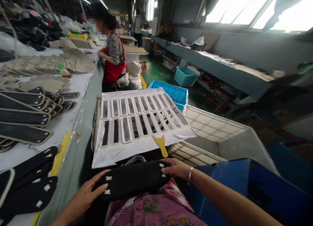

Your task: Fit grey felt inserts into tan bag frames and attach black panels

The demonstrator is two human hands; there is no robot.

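Note:
A long black fabric-covered panel (134, 178) with small white tape tabs near its ends lies across my lap. My left hand (85, 195) is closed on its left end, thumb on top beside two tabs. At the right end, my right hand (174, 169) grips the panel with thumb and fingers. Just beyond it stands a white-covered slotted frame (144, 139). Pale-edged grey strips (126, 130) fill its far row, and one lies in the near row. A yellow forked piece (161, 146) rests on the frame's front edge.
On the left table (84, 105) lie black tabbed panels (36, 190), stacked pale-edged black strips (24, 117), beige pieces (44, 64) and a green-tipped bottle (63, 71). White (227, 128) and blue (225, 187) crates stand at right. A person in a red apron (113, 63) sits ahead.

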